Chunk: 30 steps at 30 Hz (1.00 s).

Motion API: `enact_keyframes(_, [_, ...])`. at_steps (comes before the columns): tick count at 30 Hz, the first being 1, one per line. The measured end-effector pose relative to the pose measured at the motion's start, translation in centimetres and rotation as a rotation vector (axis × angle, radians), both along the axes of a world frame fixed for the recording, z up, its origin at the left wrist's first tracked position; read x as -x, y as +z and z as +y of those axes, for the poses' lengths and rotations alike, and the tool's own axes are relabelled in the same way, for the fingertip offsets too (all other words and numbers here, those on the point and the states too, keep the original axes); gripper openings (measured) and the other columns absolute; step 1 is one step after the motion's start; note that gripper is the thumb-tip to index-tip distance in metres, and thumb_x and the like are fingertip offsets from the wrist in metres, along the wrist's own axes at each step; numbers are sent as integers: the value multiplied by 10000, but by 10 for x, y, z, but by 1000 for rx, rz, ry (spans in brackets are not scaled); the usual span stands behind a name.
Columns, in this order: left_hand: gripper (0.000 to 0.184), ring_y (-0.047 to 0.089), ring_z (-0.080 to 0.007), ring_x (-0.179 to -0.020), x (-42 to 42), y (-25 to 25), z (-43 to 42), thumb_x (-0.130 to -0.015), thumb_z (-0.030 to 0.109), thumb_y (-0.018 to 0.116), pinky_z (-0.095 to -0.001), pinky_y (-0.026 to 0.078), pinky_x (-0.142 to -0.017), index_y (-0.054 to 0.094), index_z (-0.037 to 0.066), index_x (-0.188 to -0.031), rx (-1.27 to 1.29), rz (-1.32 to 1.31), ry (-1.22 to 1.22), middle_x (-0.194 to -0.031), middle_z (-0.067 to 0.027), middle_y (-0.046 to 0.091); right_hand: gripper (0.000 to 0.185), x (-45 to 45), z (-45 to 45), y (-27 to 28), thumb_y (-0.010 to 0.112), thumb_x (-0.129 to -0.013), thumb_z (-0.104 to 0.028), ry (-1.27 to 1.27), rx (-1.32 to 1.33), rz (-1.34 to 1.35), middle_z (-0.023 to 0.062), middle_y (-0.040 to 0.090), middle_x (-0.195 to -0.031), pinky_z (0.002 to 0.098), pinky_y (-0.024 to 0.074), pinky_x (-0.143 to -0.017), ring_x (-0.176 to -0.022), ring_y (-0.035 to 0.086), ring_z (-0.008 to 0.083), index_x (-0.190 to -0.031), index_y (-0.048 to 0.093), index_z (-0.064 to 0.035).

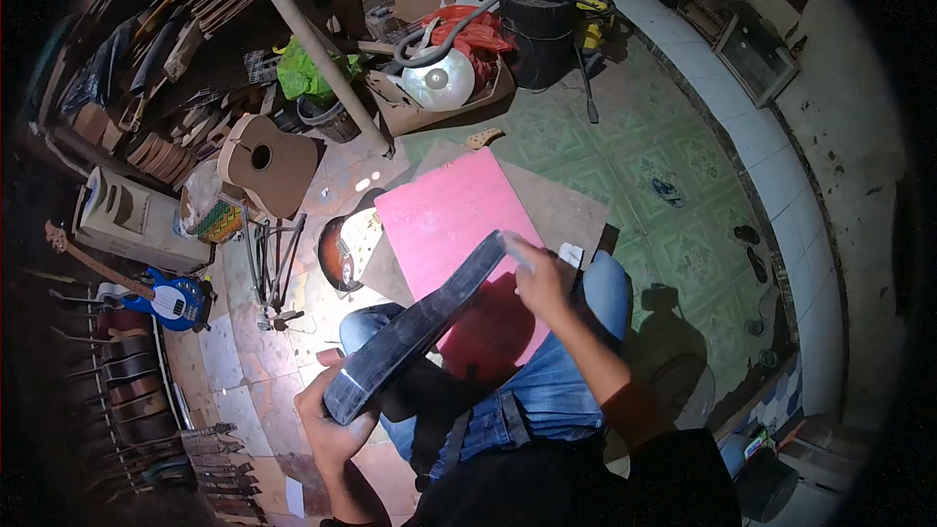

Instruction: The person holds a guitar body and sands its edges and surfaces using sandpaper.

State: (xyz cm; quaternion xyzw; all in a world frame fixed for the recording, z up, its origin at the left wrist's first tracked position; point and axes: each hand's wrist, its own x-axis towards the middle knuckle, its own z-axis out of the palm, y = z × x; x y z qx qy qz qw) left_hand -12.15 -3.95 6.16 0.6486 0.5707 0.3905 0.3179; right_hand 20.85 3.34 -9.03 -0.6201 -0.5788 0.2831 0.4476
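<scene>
A black, scuffed guitar body [415, 327], seen edge-on with a curved waist, is held slantwise above my lap. My left hand [337, 429] is closed around its lower left end, fingers on one side and thumb on the other. At the upper right end, my right hand [537, 278] is against the edge of the body. Its fingers are smeared by motion, so whether they hold anything is hidden. Below the body lies a pink sheet [454, 200] on a larger brown board [561, 203].
A sunburst guitar body [338, 252] lies left of the pink sheet. A headstock-shaped wooden piece [484, 139] lies beyond it. Further left are an acoustic guitar body [268, 164] and a blue electric guitar [176, 303]. A black bucket [537, 39] stands at the back, sandals [669, 193] on the right.
</scene>
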Motion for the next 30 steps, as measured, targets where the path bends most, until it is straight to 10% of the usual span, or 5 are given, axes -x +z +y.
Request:
enact_keyframes(3, [501, 661, -86, -763, 2, -1, 0, -601, 1, 763, -253, 526, -735, 720, -59, -1096, 27, -38, 21, -864, -73, 740, 555, -29, 21, -18, 520, -837, 55, -29, 750, 438, 212, 705, -1258, 376, 518, -1013, -1169, 690, 289, -1374, 632, -26])
enact_keyframes(7, [574, 654, -126, -815, 6, -1, -2, -559, 104, 702, -277, 518, -788, 680, -59, -1109, 111, -11, 61, -910, -62, 701, 654, -42, 13, -62, 544, -842, 43, -27, 107, -65, 80, 756, -923, 319, 553, -706, -707, 654, 129, -1476, 569, -113])
enact_keyframes(16, [542, 645, -85, -744, 2, -4, 1, -575, 12, 731, -250, 519, -714, 719, -61, -1113, 3, -45, -2, -847, -65, 728, 915, -3, -10, 18, 560, -751, 67, 283, 56, -199, 212, 685, -778, 434, 555, -690, -668, 662, 409, -1607, 358, -188])
enact_keyframes(26, [543, 670, -95, -774, -11, 4, 0, -592, 22, 731, -256, 531, -755, 723, -61, -1129, 24, -58, -48, -881, -91, 753, 915, 51, -60, 98, 646, -786, 30, 631, 133, 379, 55, 705, -804, 345, 521, -685, -703, 621, 162, -1607, 388, -280])
enact_keyframes(30, [543, 669, -92, -771, -13, 7, 1, -599, 26, 726, -257, 532, -760, 726, -56, -1135, 6, -28, -18, -880, -91, 756, 886, 46, -49, 71, 605, -820, 15, 502, 218, 168, 144, 737, -946, 412, 556, -743, -818, 709, 302, -1603, 372, -327])
